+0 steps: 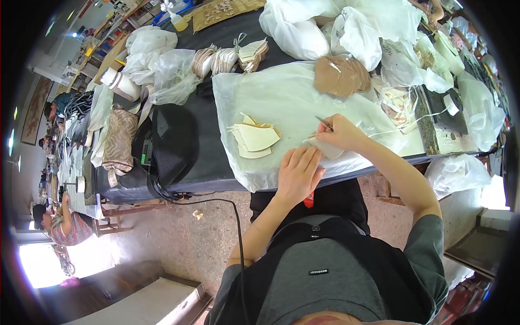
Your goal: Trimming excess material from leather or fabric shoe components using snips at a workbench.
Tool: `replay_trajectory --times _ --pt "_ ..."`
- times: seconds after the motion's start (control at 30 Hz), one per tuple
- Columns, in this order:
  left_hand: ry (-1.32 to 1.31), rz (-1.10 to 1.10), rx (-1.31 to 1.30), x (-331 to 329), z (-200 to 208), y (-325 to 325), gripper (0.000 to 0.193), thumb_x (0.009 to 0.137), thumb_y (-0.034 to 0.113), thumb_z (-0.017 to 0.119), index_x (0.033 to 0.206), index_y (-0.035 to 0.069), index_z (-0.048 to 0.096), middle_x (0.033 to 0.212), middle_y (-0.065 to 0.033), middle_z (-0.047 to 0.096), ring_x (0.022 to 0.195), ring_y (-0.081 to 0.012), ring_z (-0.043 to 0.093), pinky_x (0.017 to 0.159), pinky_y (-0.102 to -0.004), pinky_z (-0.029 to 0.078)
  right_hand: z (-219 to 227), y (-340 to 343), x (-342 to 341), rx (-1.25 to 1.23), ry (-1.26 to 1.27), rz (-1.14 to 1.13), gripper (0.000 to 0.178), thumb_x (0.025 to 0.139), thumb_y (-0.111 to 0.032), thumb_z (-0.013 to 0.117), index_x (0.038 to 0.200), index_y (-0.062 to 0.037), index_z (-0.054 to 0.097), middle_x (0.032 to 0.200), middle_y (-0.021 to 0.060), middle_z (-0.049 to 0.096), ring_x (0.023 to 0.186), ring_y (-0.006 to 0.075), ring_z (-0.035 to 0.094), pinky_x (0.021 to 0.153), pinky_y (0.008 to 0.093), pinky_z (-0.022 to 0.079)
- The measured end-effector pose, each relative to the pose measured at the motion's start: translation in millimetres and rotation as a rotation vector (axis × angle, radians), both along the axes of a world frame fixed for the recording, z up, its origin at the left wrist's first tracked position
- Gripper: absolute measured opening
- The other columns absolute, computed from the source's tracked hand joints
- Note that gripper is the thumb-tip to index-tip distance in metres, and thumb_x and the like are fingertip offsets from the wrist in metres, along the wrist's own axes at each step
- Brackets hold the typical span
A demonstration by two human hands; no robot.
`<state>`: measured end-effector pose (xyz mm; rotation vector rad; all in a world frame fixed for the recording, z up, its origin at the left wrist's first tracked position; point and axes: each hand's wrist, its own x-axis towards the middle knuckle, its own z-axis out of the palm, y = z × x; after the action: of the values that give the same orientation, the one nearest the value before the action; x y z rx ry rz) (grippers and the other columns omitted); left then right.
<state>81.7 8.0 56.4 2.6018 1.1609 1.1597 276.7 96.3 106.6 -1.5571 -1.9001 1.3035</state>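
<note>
We see the right hand [340,132] closed in a pinch on a slim tool [323,123]; its working end is hidden. Just below that grip, the pale piece [331,152] lies partly under the fingers. The left hand [298,170] rests against its near-left edge, fingers extended; whether they clasp it, we cannot tell. Left of the grip: a pale stack [255,137]. Beyond it: brown pieces [342,77]. All lie on plastic [292,81]. We judge the step to be working the piece's edge; the next move calls for steady left fingers and a controlled pinch.
</note>
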Motion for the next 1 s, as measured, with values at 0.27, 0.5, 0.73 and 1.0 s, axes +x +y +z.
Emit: replay_trajectory --times 0.27,0.5,0.73,1.0 --pt "0.071 0.044 -0.058 -2.6 -0.2 -0.4 0.044 0.082 0.024 0.071 0.12 0.004 0.065 0.125 -0.0068 0.062 0.113 -0.0269 0.056 0.098 -0.0448 0.045 18.4 18.8 -2.1 -0.111 0.0 0.107 0.021 0.078 -0.022 0.073 0.08 -0.0013 0.068 0.069 0.0034 0.063 0.063 0.0106 0.057 0.06 0.0297 0.046" --pt "0.065 0.04 -0.057 -0.6 -2.6 4.1 0.041 0.084 0.024 0.07 0.12 0.005 0.066 0.126 -0.0065 0.063 0.114 -0.0269 0.057 0.098 -0.0448 0.045 -5.2 13.4 -3.7 -0.086 -0.002 0.125 0.019 0.079 -0.02 0.071 0.079 -0.0018 0.068 0.069 0.0054 0.065 0.064 0.0135 0.058 0.062 0.0316 0.048" --pt "-0.026 0.103 -0.05 0.0 -2.7 1.1 0.044 0.084 0.025 0.071 0.121 0.003 0.064 0.126 -0.0077 0.065 0.115 -0.0289 0.056 0.098 -0.0446 0.043 -5.0 17.0 -5.1 -0.098 0.002 0.136 0.018 0.08 -0.018 0.07 0.078 -0.0007 0.067 0.069 0.0068 0.066 0.065 0.0142 0.058 0.063 0.0331 0.048" --pt "0.108 0.195 -0.046 7.1 -8.1 1.3 0.042 0.087 0.029 0.069 0.121 0.005 0.064 0.13 -0.0075 0.063 0.115 -0.0286 0.055 0.099 -0.0434 0.039 -6.8 16.9 -4.8 -0.115 0.023 0.131 0.018 0.078 -0.018 0.065 0.075 -0.0004 0.064 0.065 0.0091 0.06 0.061 0.0191 0.056 0.061 0.0349 0.046"
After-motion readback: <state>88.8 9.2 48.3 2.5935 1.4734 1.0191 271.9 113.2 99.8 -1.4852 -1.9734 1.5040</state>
